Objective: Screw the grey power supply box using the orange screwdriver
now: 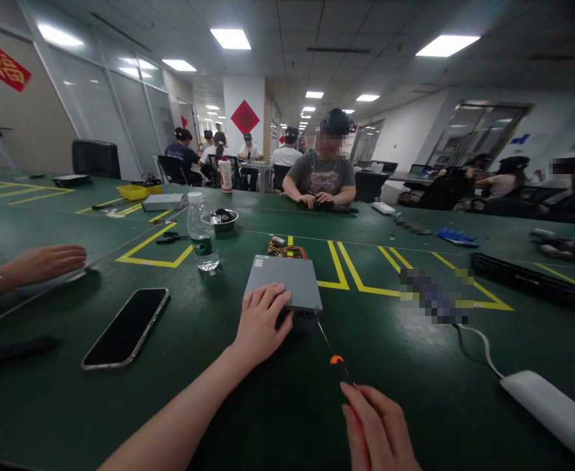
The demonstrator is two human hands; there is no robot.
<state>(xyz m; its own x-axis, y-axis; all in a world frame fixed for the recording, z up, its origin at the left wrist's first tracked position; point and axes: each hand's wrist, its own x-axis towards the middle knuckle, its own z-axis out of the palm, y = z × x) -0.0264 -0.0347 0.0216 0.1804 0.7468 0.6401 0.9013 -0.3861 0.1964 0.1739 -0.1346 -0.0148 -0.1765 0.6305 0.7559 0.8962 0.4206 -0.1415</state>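
Note:
A grey metal computer power supply (294,278) lies on the green table in front of me, its bundle of coloured cables (287,248) coming out at the far side. My left hand (265,317) grips its near left corner, fingers over the top and thumb at the near face. In my right hand (378,428) is a screwdriver (339,367) with an orange and black handle. Its thin shaft points up and left, and the tip is at the near right corner of the power supply. Whether it sits in a screw is too small to tell.
A phone (126,329) and a water bottle (203,237) stand to the left, near a co-worker's hand (46,265). A metal bowl (223,220) sits behind the bottle. On the right are a white power strip (552,409) with its cable and a long black part (527,278). Another person (321,173) works opposite.

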